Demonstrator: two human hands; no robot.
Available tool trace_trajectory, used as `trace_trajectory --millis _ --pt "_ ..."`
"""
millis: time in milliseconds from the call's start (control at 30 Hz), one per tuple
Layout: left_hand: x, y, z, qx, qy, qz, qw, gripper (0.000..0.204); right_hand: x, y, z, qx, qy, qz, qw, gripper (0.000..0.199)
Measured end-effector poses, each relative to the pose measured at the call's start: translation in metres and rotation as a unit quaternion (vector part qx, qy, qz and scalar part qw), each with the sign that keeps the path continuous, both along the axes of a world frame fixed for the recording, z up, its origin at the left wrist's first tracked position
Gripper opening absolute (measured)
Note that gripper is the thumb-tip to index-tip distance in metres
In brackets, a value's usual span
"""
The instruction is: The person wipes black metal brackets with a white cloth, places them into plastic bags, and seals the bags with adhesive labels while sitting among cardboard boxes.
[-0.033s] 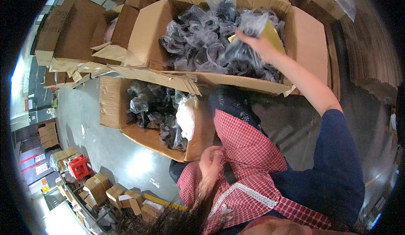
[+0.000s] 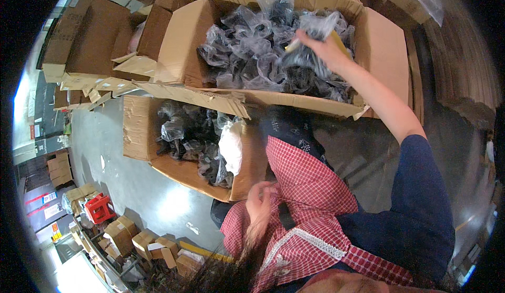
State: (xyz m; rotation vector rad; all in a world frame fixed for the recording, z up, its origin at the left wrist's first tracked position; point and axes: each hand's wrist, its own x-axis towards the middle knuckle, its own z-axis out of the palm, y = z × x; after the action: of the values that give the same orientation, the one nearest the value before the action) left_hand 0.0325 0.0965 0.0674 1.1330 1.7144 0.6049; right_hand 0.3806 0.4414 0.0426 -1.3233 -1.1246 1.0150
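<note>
While the bare right hand (image 2: 331, 55) grips a flat yellow piece (image 2: 340, 43) and clear, crinkly plastic (image 2: 322, 25) over the right side of the big, brown cardboard box (image 2: 386, 56), the bare left hand (image 2: 258, 201) rests on the red-checked cloth apron (image 2: 310, 180) below that box. Its fingers curl, but I cannot tell if they pinch anything.

Glossy plastic bags (image 2: 244, 48), matt cardboard carton (image 2: 386, 62), shiny floor (image 2: 126, 172), perhaps concrete
</note>
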Motion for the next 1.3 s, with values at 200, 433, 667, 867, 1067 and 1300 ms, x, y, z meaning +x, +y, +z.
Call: trace_trajectory --millis 200,433,667,867,1067,1300 --pt "-0.025 -0.001 -0.022 0.046 0.105 -0.039 0.993 0.019 0.022 0.003 0.028 0.077 -0.021 -0.071 0.994 0.052" --pt "-0.009 -0.006 -0.015 0.013 0.066 -0.042 0.997 0.032 0.054 -0.039 0.064 0.027 -0.118 -0.056 0.991 0.033" --pt "-0.009 -0.002 -0.031 0.091 0.102 -0.1 0.986 0.045 0.121 -0.03 0.063 -0.11 -0.326 0.02 0.939 0.04" --pt "-0.014 -0.014 -0.039 0.09 0.073 -0.069 0.991 0.05 0.06 -0.05 0.076 -0.108 -0.506 0.015 0.855 0.039" --pt "-0.011 0.008 0.002 0.201 0.087 0.0 0.976 0.055 -0.021 -0.158 0.149 0.299 -0.455 0.064 0.836 0.032" --pt "0.021 0.054 0.127 0.433 0.317 -0.058 0.842 0.039 -0.104 -0.23 0.133 0.471 -0.268 0.341 0.768 0.028"
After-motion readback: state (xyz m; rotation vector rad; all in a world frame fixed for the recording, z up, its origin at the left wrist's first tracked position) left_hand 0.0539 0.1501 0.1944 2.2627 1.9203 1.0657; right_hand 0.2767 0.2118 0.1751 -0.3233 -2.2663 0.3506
